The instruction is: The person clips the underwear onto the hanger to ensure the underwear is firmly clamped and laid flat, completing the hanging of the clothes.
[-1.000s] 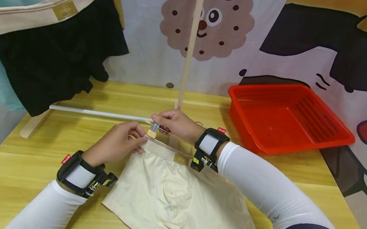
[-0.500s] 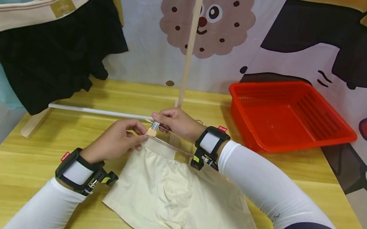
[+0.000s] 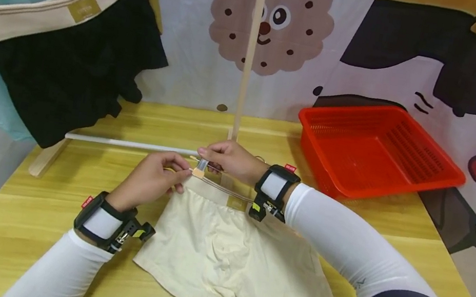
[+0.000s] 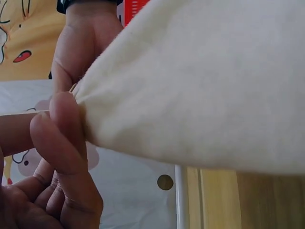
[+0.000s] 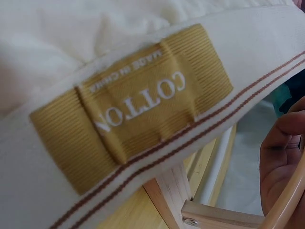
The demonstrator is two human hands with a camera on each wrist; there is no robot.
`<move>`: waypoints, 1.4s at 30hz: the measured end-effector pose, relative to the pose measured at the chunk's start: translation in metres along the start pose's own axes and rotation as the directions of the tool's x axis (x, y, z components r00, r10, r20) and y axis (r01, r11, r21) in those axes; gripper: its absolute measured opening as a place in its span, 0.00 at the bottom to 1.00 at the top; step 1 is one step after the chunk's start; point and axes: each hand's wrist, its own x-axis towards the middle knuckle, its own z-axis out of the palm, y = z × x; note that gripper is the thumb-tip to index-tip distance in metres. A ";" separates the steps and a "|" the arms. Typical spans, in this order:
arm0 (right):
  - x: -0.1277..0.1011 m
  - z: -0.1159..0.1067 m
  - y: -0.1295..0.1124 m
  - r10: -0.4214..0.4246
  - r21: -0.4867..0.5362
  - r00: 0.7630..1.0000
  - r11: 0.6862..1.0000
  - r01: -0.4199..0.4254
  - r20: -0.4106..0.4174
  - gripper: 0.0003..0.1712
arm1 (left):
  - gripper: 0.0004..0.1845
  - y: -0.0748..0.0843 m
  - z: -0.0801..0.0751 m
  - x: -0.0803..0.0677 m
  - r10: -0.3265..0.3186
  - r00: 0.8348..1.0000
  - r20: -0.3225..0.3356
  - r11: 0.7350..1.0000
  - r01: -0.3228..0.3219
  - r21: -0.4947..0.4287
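The left hand (image 3: pixel 153 182) pinched the waistband corner of the cream boxer shorts (image 3: pixel 225 255), the right hand (image 3: pixel 231 160) squeezed a hanger clip (image 3: pixel 200 167) over it; neither had shifted since a second earlier, so clipping seemed unfinished. The shorts lay on the tabletop (image 3: pixel 44 221), red basket (image 3: pixel 378 150) beyond.

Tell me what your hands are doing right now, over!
Left hand pinches the shorts' waistband corner. Right hand holds a hanger clip at that corner. Red basket sits off to the right, nothing in the way.
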 end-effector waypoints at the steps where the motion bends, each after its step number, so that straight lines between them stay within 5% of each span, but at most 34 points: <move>1: 0.000 -0.001 0.000 -0.002 -0.004 1.000 1.000 0.002 -0.001 0.18 | 0.10 0.001 0.000 0.000 -0.001 1.000 0.000 1.000 0.001 -0.003; 19: -0.012 -0.004 0.000 0.019 -0.087 1.000 0.996 -0.020 -0.019 0.21 | 0.11 0.004 0.006 0.004 0.007 1.000 0.023 1.000 -0.007 0.010; 25: -0.014 -0.004 0.000 0.070 -0.127 0.997 0.989 -0.074 -0.038 0.31 | 0.10 0.004 0.007 0.004 0.011 1.000 0.027 1.000 -0.012 0.028; 29: -0.020 -0.007 0.002 0.090 -0.150 0.990 0.983 -0.106 -0.111 0.33 | 0.10 0.003 0.008 0.003 -0.001 1.000 0.030 0.999 -0.001 0.043; 34: -0.043 -0.017 0.000 0.012 -0.224 0.971 0.972 -0.067 -0.238 0.30 | 0.10 0.002 0.008 0.001 0.000 1.000 0.020 0.999 -0.001 0.045; 42: -0.099 -0.035 0.010 -0.132 -0.362 0.910 0.932 -0.021 -0.394 0.20 | 0.10 0.000 0.006 -0.004 -0.007 1.000 0.014 0.999 0.006 0.053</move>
